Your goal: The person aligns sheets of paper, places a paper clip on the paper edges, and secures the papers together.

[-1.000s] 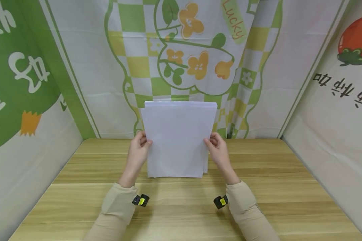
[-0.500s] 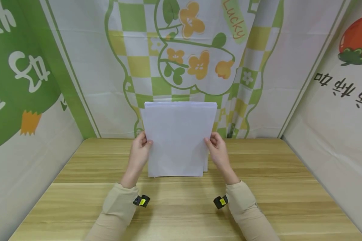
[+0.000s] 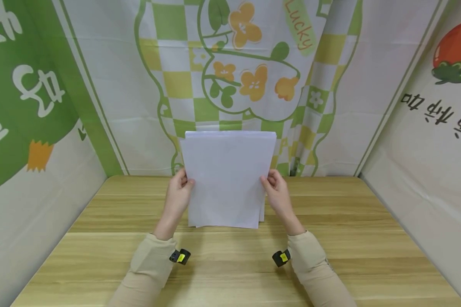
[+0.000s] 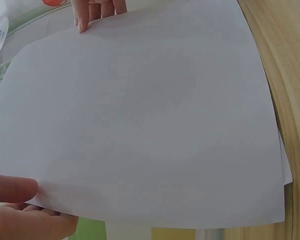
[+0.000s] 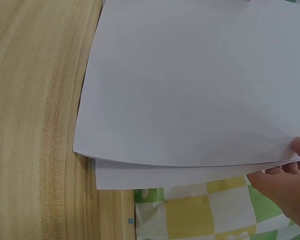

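Several white sheets of paper (image 3: 228, 179) stand nearly upright in the middle of the head view, their edges not quite lined up. My left hand (image 3: 178, 192) grips their left edge, thumb on the near face and fingers behind. On the opposite edge my right hand (image 3: 278, 192) pinches the sheets in the same way. The left wrist view shows the blank front paper (image 4: 150, 115) with the left thumb on its face. In the right wrist view a rear sheet (image 5: 140, 177) sticks out past the front one. Whether the lower edge touches the table cannot be told.
A wood-grain table (image 3: 230, 268) lies under the hands. Behind it hangs a green and yellow checked curtain (image 3: 176, 85) with flowers. Printed cloth walls stand at the left (image 3: 38, 128) and right (image 3: 426, 170). Each wrist wears a small black camera.
The sheets rise very slightly, then dip a little again between both hands. Both hands keep their hold at nearly the same place.
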Tool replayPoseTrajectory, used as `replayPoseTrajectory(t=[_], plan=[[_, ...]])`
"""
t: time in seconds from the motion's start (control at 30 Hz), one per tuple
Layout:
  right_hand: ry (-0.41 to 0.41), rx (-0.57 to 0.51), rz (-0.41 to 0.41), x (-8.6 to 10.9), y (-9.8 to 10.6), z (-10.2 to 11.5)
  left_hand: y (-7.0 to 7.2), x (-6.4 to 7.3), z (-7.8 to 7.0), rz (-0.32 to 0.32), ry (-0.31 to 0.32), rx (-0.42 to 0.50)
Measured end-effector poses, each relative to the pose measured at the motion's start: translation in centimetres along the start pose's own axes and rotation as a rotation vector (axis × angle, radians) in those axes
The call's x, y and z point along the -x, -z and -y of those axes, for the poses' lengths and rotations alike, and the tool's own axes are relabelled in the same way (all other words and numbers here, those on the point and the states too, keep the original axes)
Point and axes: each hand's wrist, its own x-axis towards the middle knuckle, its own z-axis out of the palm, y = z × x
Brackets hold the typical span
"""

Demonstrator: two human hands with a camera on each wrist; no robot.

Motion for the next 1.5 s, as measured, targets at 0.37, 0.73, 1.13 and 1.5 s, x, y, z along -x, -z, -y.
replayPoseTrajectory(t=[0.37, 0.73, 1.13, 1.5], plan=[[0.039, -0.027, -0.007, 0.2, -0.1, 1.4, -0.4, -0.1, -0.2, -0.031, -0.006, 0.022], [0.121, -0.073, 0.022, -0.1, -0.1, 0.1, -0.4, 0.1, -0.2, -0.047, -0.032, 0.045], [0.158, -0.020, 0.048, -0.1, 0.0, -0.8, -0.5, 0.0, 0.4, -0.046, -0.051, 0.076], [0.139, 0.011, 0.079, 0.6, -0.3, 1.6, -0.4, -0.2, 0.9, -0.041, -0.024, 0.096]])
